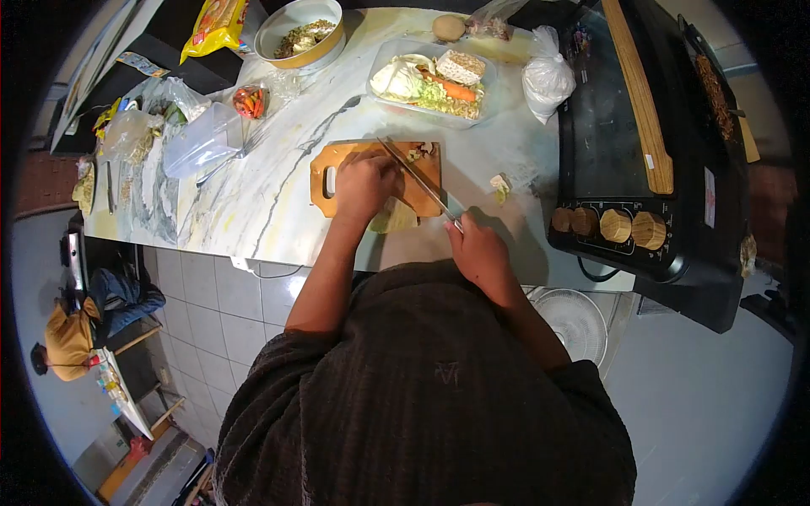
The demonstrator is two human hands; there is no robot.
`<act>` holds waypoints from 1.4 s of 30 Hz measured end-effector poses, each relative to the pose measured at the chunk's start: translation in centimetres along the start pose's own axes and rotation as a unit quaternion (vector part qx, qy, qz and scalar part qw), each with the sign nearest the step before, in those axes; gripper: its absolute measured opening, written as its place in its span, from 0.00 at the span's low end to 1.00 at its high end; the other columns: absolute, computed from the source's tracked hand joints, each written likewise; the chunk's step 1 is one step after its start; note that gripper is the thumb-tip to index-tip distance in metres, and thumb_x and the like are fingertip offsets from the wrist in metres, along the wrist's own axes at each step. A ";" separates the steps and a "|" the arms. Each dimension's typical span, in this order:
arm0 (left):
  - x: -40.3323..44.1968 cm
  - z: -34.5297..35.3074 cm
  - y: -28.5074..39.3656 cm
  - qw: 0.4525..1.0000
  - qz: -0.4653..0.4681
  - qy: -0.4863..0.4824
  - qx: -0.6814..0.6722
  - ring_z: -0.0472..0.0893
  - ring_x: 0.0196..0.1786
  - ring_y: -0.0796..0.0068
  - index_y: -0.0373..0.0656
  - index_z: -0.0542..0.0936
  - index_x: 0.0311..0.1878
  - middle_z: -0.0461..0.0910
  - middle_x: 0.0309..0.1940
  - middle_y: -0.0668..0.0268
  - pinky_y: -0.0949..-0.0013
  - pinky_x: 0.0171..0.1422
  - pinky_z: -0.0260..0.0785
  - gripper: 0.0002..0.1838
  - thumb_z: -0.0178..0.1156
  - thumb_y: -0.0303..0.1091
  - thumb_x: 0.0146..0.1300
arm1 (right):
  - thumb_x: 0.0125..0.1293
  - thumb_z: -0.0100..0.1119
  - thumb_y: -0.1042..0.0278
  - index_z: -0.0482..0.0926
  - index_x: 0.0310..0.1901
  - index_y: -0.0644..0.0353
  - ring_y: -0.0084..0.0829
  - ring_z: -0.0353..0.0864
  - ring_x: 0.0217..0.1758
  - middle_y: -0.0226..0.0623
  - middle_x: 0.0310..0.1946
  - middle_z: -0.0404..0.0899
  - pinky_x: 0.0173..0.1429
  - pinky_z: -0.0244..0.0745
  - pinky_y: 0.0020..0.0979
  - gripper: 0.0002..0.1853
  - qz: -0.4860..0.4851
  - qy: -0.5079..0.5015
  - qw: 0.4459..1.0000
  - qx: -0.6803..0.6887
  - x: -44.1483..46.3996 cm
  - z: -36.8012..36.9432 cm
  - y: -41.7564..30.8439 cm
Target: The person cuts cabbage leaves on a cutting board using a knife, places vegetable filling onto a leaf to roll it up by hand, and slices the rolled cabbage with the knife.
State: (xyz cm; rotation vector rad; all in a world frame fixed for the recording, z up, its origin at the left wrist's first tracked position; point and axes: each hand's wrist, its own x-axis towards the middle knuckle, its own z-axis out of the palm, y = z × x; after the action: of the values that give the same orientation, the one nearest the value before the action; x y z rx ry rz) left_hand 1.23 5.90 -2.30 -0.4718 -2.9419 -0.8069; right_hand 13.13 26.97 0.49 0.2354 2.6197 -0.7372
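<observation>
A knife is in my right hand, its blade slanting up and left across the wooden cutting board. My left hand rests on the board with its fingers curled down, close to the blade. Whatever lies beneath those fingers is hidden. Small chopped pieces lie beyond the blade, at the board's far right corner. A pale green leafy piece is at the near edge. Right of the board, a small pale scrap sits on the marbled counter.
Behind the board is a clear container of cabbage, carrot and a white block. A steel bowl, a bag of chillies and a plastic tub are left; a white-filled bag and black stove are right. A person sits far left.
</observation>
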 end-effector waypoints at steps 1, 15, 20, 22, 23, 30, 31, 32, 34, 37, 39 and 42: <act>-0.1 0.1 0.0 1.000 -0.001 0.009 -0.005 0.81 0.45 0.53 0.47 0.88 0.39 0.85 0.38 0.58 0.55 0.54 0.74 0.09 0.67 0.34 0.53 | 0.76 0.46 0.47 0.72 0.44 0.60 0.64 0.82 0.38 0.58 0.29 0.82 0.44 0.74 0.61 0.20 -0.004 0.003 1.000 0.001 0.1 0.2 0.2; 0.0 0.5 -0.6 0.999 0.023 0.037 0.004 0.83 0.43 0.61 0.50 0.90 0.34 0.87 0.36 0.65 0.61 0.53 0.75 0.08 0.65 0.34 0.51 | 0.76 0.48 0.53 0.67 0.46 0.65 0.66 0.80 0.42 0.62 0.33 0.81 0.47 0.74 0.59 0.19 -0.011 -0.012 1.000 0.005 1.3 0.1 -0.2; -0.1 0.4 -0.5 1.000 0.000 0.011 -0.022 0.81 0.47 0.55 0.48 0.89 0.39 0.86 0.40 0.60 0.56 0.56 0.73 0.09 0.67 0.34 0.54 | 0.76 0.47 0.50 0.72 0.45 0.64 0.64 0.82 0.40 0.59 0.32 0.82 0.45 0.76 0.59 0.20 0.005 -0.002 1.000 0.006 0.2 0.5 1.4; -0.3 0.4 -0.7 0.999 0.002 0.017 -0.030 0.81 0.47 0.54 0.47 0.89 0.39 0.86 0.40 0.59 0.56 0.56 0.73 0.09 0.67 0.34 0.55 | 0.76 0.47 0.50 0.73 0.45 0.64 0.64 0.82 0.39 0.59 0.32 0.82 0.45 0.76 0.59 0.21 0.006 -0.001 1.000 -0.006 -0.4 0.3 1.4; -0.3 0.5 -0.8 0.999 0.007 0.020 -0.039 0.81 0.47 0.54 0.46 0.89 0.39 0.86 0.40 0.59 0.56 0.56 0.73 0.09 0.67 0.34 0.55 | 0.76 0.46 0.49 0.73 0.44 0.63 0.65 0.82 0.39 0.59 0.31 0.82 0.45 0.76 0.59 0.21 0.011 0.002 1.000 -0.018 -0.6 0.1 1.4; -0.2 1.0 -1.7 0.996 0.009 0.047 -0.074 0.82 0.43 0.54 0.44 0.89 0.39 0.86 0.37 0.58 0.57 0.53 0.73 0.10 0.65 0.32 0.55 | 0.76 0.49 0.50 0.69 0.42 0.62 0.66 0.79 0.36 0.60 0.26 0.80 0.41 0.73 0.60 0.19 -0.015 0.014 1.000 0.012 -0.6 -1.0 0.5; -0.2 0.9 -1.8 0.995 0.011 0.042 -0.087 0.82 0.43 0.53 0.44 0.89 0.39 0.86 0.37 0.57 0.56 0.53 0.73 0.10 0.65 0.32 0.55 | 0.76 0.47 0.49 0.71 0.42 0.62 0.65 0.81 0.37 0.60 0.28 0.81 0.42 0.74 0.60 0.20 -0.019 0.011 1.000 0.007 -0.5 -1.0 0.5; -0.3 0.7 -1.8 0.994 0.013 0.038 -0.100 0.82 0.42 0.52 0.43 0.89 0.38 0.86 0.37 0.56 0.55 0.53 0.73 0.09 0.65 0.32 0.55 | 0.76 0.46 0.49 0.74 0.42 0.62 0.63 0.82 0.38 0.59 0.31 0.82 0.43 0.75 0.59 0.20 -0.025 0.007 1.000 0.003 -0.4 -0.9 0.4; -0.3 0.5 -1.4 0.996 0.002 0.031 -0.080 0.82 0.43 0.52 0.43 0.88 0.38 0.86 0.36 0.56 0.55 0.53 0.73 0.09 0.65 0.32 0.54 | 0.76 0.48 0.49 0.72 0.41 0.62 0.63 0.81 0.36 0.59 0.28 0.81 0.41 0.74 0.59 0.20 -0.042 0.023 0.999 0.006 -0.2 -0.3 0.8; -0.4 0.2 -0.5 0.999 -0.022 0.015 -0.037 0.81 0.44 0.53 0.44 0.88 0.37 0.85 0.36 0.57 0.54 0.53 0.72 0.09 0.65 0.33 0.54 | 0.75 0.50 0.51 0.71 0.40 0.62 0.63 0.80 0.34 0.58 0.26 0.80 0.39 0.73 0.59 0.19 -0.055 0.034 0.998 -0.008 0.1 -0.1 0.9; -0.4 0.3 -0.4 0.999 -0.036 0.008 -0.015 0.81 0.45 0.54 0.44 0.88 0.36 0.85 0.35 0.58 0.54 0.53 0.72 0.08 0.66 0.34 0.53 | 0.75 0.50 0.51 0.71 0.40 0.63 0.63 0.80 0.34 0.57 0.26 0.80 0.39 0.73 0.58 0.19 -0.052 0.028 0.998 -0.026 0.2 -0.2 0.9; -0.5 1.1 -0.9 0.999 -0.025 0.023 -0.022 0.81 0.46 0.55 0.45 0.88 0.36 0.85 0.36 0.59 0.54 0.53 0.71 0.09 0.67 0.34 0.53 | 0.75 0.50 0.52 0.71 0.41 0.63 0.62 0.80 0.35 0.57 0.27 0.80 0.39 0.74 0.58 0.18 -0.054 0.025 0.998 -0.008 0.1 -0.8 0.6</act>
State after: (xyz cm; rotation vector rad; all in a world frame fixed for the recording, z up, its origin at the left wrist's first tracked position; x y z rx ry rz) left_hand 1.48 5.60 -3.75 -0.3789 -2.9087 -0.8781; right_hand 12.91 27.90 0.74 0.1103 2.7029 -0.7556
